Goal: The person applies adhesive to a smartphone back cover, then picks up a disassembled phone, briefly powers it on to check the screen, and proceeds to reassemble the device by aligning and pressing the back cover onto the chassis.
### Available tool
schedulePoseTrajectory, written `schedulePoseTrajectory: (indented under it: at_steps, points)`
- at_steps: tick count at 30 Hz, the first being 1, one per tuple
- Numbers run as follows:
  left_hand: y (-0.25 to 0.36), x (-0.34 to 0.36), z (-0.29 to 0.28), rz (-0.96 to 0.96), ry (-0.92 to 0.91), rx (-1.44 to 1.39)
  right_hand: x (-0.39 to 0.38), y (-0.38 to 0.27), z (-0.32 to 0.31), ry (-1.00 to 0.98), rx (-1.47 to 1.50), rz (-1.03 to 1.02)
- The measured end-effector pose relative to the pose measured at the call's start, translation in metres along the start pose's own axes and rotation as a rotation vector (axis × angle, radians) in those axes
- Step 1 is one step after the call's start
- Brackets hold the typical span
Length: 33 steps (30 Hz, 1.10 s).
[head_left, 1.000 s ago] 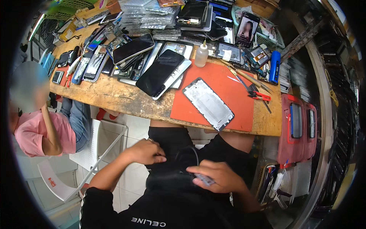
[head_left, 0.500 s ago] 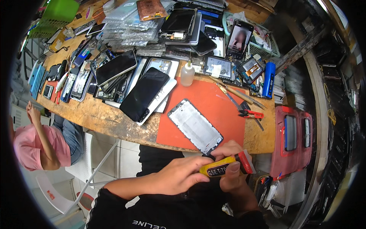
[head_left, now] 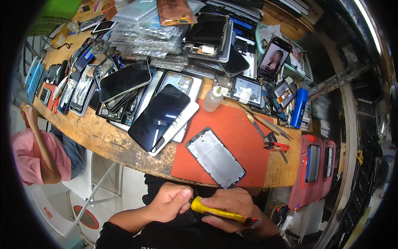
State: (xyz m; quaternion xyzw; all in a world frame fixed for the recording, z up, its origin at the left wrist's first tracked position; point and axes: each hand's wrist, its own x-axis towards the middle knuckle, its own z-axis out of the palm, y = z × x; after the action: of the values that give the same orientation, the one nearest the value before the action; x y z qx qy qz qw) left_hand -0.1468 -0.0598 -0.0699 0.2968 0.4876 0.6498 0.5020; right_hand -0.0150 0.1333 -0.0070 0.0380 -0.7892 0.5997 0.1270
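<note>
My right hand (head_left: 232, 203) is wrapped round a yellow glue tube (head_left: 200, 206), which lies sideways with one end pointing left. Just left of that end, my left hand (head_left: 171, 202) is closed in a pinch. A small dark piece shows between it and the tube, too little of it to name. Beyond the hands, a bare silvery phone frame (head_left: 215, 157) with a black rim lies slanted on an orange mat (head_left: 253, 162). Neither hand touches the frame.
A clear squeeze bottle (head_left: 213, 99) stands at the mat's far edge. Tweezers and red-handled cutters (head_left: 277, 146) lie at right. Phones (head_left: 159, 116) and parts crowd the wooden bench (head_left: 124, 139). A propped phone (head_left: 273, 60) is lit. A person in pink (head_left: 35, 155) sits at left.
My left hand has come off the tube and curled up to its left. The tube has turned, its yellow end now pointing left in my right hand. The bench sits lower in the picture.
</note>
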Motion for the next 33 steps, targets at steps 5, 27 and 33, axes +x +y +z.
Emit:
schedulePoseTrajectory:
  at_steps: [5, 27, 33]
  points:
    - [0.022, 0.011, 0.008, 0.078, 0.158, 0.065, -0.013, 0.0, -0.004, 0.108, 0.126, 0.2]
    - [0.025, 0.023, -0.016, 0.296, 0.505, 0.098, -0.01, 0.003, -0.005, 0.573, 0.45, 0.265]
    - [0.028, 0.052, -0.017, 0.564, 0.342, 1.236, 0.026, 0.046, -0.037, 0.68, 0.319, 0.39]
